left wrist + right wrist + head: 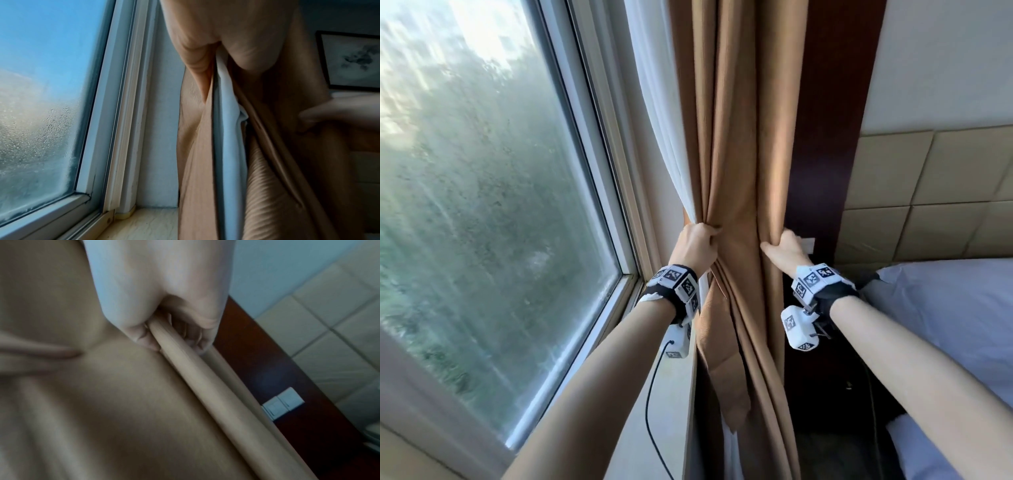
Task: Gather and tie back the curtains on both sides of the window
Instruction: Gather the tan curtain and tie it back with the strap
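Note:
A tan curtain [736, 144] hangs in folds to the right of the window [482, 205], with a white sheer curtain [661, 120] tucked along its left edge. My left hand [697, 245] grips the left folds of the tan curtain together with the sheer. My right hand [786, 248] grips the curtain's right edge, fingers curled round a rolled fold [185, 363]. In the left wrist view, the white sheer [228, 129] runs down between tan folds [277, 162]. A loose tan strip [726, 387], perhaps a tie-back, dangles below my left hand.
A dark wooden panel [828, 137] stands behind the curtain, carrying white wall switches [283, 402]. A bed with white bedding [945, 325] and a padded beige headboard [928, 192] lie to the right. The windowsill [148, 225] runs below the misted glass. A framed picture [353, 60] hangs on the wall.

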A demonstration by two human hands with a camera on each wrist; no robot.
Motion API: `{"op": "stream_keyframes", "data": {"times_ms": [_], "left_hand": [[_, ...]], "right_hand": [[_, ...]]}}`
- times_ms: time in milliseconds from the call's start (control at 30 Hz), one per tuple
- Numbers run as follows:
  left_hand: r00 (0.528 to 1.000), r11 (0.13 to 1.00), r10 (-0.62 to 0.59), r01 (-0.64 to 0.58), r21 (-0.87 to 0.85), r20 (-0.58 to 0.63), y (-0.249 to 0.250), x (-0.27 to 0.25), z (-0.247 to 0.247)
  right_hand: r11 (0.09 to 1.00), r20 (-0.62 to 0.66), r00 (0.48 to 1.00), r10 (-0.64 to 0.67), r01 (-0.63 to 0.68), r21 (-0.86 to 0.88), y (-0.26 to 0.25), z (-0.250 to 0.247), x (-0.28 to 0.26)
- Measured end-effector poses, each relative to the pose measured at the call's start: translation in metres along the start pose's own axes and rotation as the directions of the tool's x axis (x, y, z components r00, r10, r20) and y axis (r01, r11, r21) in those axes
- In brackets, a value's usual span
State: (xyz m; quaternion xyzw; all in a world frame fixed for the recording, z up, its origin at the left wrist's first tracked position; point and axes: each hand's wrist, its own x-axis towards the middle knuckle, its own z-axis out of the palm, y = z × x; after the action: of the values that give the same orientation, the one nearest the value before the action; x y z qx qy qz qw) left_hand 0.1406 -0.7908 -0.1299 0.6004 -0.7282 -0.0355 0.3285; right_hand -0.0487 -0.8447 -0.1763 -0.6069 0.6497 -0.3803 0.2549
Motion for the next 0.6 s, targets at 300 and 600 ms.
{"op": "stream_keyframes", "data": {"times_ms": [300, 600], "left_hand": [[0.999, 0.995, -0.035, 0.037, -0.093, 0.02, 0.006, 0.002, 0.002], [0.994, 0.978, -0.027, 0.048, -0.203, 0.108, 0.019, -0.008, 0.002]], "right_hand": [[0.947, -0.199, 0.93, -0.31, 0.284, -0.15, 0.007, 0.018, -0.098], [0.867, 0.097, 0.945, -0.312, 0.325, -0.377, -0.025, 0.05, -0.09]]}}
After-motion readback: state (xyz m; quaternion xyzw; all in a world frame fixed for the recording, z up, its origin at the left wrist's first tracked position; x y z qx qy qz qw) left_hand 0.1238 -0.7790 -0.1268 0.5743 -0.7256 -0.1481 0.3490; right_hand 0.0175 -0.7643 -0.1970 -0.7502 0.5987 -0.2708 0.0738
